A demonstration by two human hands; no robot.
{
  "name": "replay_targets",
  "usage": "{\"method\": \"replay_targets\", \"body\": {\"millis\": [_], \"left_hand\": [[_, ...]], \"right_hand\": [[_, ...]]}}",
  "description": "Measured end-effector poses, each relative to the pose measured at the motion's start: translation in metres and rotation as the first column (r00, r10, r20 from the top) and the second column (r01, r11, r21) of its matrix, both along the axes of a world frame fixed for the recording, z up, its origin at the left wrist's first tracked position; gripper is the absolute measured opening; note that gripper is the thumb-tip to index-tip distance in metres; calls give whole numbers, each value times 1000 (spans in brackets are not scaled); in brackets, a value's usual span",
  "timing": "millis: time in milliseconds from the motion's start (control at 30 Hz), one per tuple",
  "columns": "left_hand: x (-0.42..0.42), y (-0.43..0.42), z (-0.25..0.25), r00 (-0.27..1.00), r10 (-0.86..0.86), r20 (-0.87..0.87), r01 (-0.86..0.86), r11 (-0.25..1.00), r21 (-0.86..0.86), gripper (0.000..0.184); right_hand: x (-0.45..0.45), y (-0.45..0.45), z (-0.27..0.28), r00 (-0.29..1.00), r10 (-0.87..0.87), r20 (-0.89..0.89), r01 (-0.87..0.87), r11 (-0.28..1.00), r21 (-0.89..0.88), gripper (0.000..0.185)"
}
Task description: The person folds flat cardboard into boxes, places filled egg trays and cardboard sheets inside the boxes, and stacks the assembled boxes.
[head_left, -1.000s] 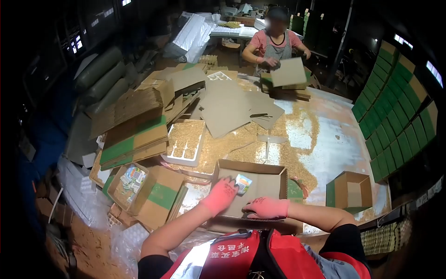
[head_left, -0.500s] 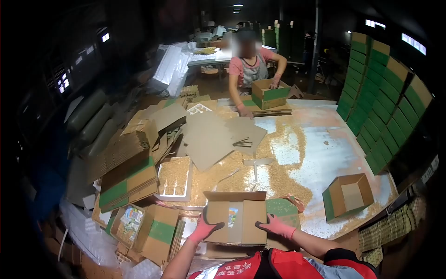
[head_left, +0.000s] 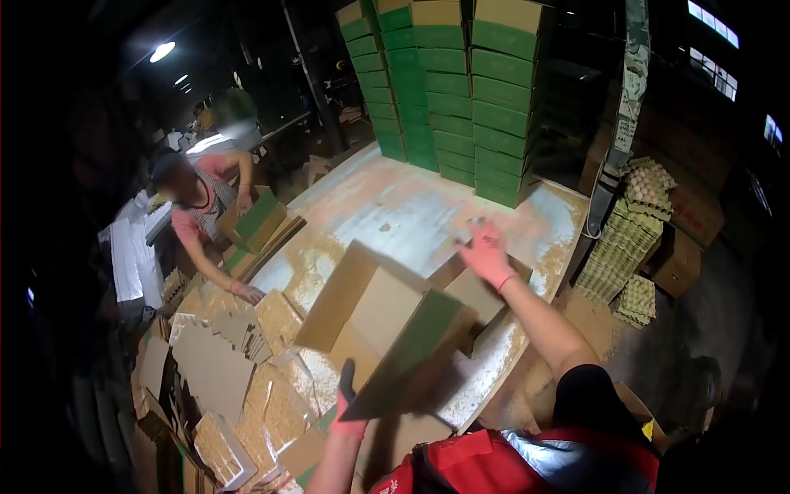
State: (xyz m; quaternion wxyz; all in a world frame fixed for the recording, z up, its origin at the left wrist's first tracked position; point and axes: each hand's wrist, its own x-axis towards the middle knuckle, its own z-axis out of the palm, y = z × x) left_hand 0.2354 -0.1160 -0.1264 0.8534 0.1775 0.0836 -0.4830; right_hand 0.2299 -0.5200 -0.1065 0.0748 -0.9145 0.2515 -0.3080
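Observation:
My left hand [head_left: 347, 409], in a pink glove with dark fingertips, grips the near lower corner of a cardboard box [head_left: 415, 337]. This box is tilted in the air, its top open and one outer side green. The thumb lies against its wall; the other fingers are hidden. Beyond it, to the right, a second open cardboard box [head_left: 475, 298] stands on the table, partly covered by the held one. Over that second box is my right hand [head_left: 487, 249], fingers spread and slightly blurred, holding nothing.
Tall stacks of green-sided boxes [head_left: 444, 103] line the table's far edge. Egg trays [head_left: 619, 255] are piled on the right beside a post [head_left: 629, 90]. A co-worker [head_left: 202, 198] handles a box at the left. Loose cardboard sheets [head_left: 210, 362] and a foam tray [head_left: 226, 449] lie at lower left.
My view has turned right. The box, earlier held low between both hands with flaps upward, is now raised and tilted in my left hand. My right hand has left it and moved over the second box.

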Motion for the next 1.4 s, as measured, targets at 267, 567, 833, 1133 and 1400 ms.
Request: {"method": "replay_targets", "body": {"millis": [267, 567, 833, 1133, 1400], "left_hand": [[53, -234, -85, 931, -356, -74, 357, 934, -6, 59], [28, -220, -73, 746, -396, 536, -161, 674, 721, 65], [-45, 135, -72, 372, -575, 729, -922, -137, 363, 55], [-222, 350, -113, 879, -305, 367, -473, -456, 754, 63], [-184, 345, 138, 377, -877, 298, -917, -308, 255, 56]], "right_hand": [[-124, -38, -44, 418, 474, -775, -370, 868, 331, 49], [-146, 16, 58, 847, 433, -308, -428, 899, 87, 38], [-148, 210, 26, 455, 889, -53, -830, 445, 337, 59], [-182, 358, -91, 443, 735, -514, -554, 675, 488, 102], [-153, 360, 140, 116, 763, -636, -845, 412, 340, 45]]}}
